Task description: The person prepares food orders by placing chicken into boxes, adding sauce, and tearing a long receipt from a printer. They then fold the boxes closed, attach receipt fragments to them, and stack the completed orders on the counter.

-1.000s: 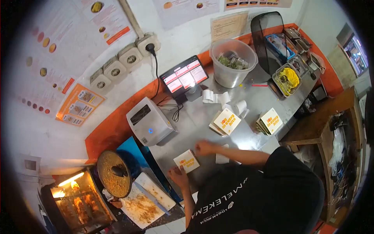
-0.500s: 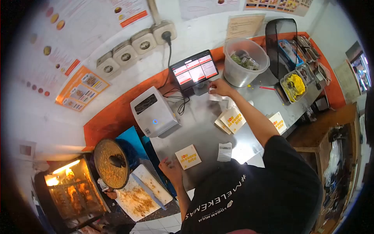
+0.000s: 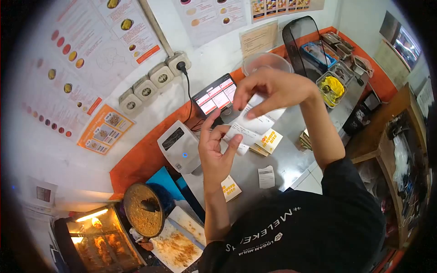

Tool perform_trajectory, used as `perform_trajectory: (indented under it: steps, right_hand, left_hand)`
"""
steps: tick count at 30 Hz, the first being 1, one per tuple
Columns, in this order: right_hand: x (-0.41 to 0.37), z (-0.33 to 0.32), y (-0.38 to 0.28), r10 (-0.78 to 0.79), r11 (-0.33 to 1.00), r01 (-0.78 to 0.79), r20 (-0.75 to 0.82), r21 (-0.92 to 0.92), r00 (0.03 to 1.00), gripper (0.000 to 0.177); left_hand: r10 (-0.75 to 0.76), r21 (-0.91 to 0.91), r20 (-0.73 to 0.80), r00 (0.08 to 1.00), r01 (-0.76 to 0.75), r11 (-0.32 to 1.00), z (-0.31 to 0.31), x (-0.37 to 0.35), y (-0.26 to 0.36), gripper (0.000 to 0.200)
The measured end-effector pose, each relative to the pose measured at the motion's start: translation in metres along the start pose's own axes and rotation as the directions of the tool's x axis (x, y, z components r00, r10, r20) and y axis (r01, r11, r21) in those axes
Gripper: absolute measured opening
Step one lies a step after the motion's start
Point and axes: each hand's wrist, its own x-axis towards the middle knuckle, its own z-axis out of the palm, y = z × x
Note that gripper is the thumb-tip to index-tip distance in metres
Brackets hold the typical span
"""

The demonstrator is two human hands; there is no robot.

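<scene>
Both hands are raised over the metal counter (image 3: 291,159), holding printed paper receipts (image 3: 262,122). My right hand (image 3: 277,88) pinches the upper part of the paper between thumb and fingers. Lower and to the left, my left hand (image 3: 216,150) grips the near end with thumb and fingertips, its index finger sticking up. The strips overlap and curl between the hands. Behind them is a stack of cream cards or flat boxes (image 3: 272,142) with yellow and orange lettering. Another such piece (image 3: 231,187) lies partly behind my left forearm. One separate receipt (image 3: 266,177) lies flat on the counter.
A white printer-like box (image 3: 182,150) with a blue light stands left of the hands, beside a lit tablet (image 3: 216,96). A clear bucket (image 3: 268,61) stands behind. At lower left are a pan of crumbs (image 3: 136,214), a stained cutting board (image 3: 170,245) and a glowing glass cabinet (image 3: 107,243).
My right hand has come up and nearer with the paper from beside the tablet. My left hand has risen from the counter's left edge and taken hold of it. The view has shifted.
</scene>
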Motion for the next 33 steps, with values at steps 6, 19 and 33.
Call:
perform_trajectory:
  steps: [6,19,33]
  right_hand:
    - [-0.026,0.019,-0.02,0.014,0.993,0.036,-0.401,0.115,0.916,0.035]
    - [-0.014,0.103,-0.008,-0.019,0.911,0.334,-0.782,0.243,0.622,0.042]
    - [-0.02,0.141,0.041,-0.016,0.998,-0.025,-0.65,-0.054,0.76,0.012]
  left_hand:
    - [0.13,0.045,-0.063,0.99,-0.127,0.991,0.01,-0.02,0.006,0.043]
    - [0.146,0.149,-0.112,0.983,-0.129,0.98,0.021,-0.037,0.035,0.036]
    - [0.444,0.838,0.021,0.896,-0.258,0.48,-0.01,-0.046,0.015,0.025]
